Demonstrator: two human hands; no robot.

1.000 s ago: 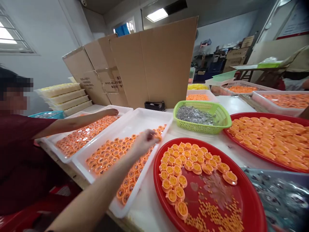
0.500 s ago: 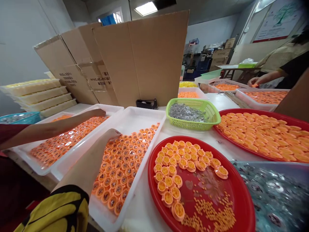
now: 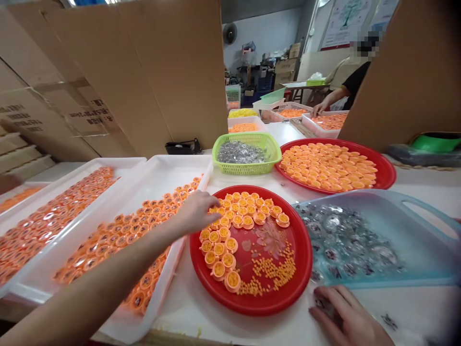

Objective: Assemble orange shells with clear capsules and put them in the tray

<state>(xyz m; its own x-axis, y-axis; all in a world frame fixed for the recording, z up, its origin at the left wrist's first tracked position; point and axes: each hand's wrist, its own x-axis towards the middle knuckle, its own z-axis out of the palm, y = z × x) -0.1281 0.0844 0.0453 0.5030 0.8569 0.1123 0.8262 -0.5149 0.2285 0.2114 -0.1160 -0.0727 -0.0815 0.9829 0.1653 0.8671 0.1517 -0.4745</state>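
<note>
My left hand (image 3: 196, 211) reaches across to the left rim of the near red tray (image 3: 288, 298). Its fingers curl down onto the orange cups with yellow filling (image 3: 230, 226) there, and I cannot see whether one is gripped. My right hand (image 3: 347, 319) lies at the bottom edge on the white table, its fingers bent over a small silvery piece. A blue tray (image 3: 414, 230) of silver foil discs stands just above it. Left of the red tray, a white tray (image 3: 158, 168) holds rows of orange caps (image 3: 118, 235).
A green basket (image 3: 248, 168) of silver bits and a second red tray (image 3: 385, 168) of orange pieces lie farther back. Another white tray (image 3: 82, 168) of caps sits at the left. Cardboard sheets (image 3: 144, 72) stand behind and at the right. A person works at a far table (image 3: 338, 96).
The view has swung right and down. My left hand moved from the white tray of caps over to the red tray. My right hand and the blue tray have come into view.
</note>
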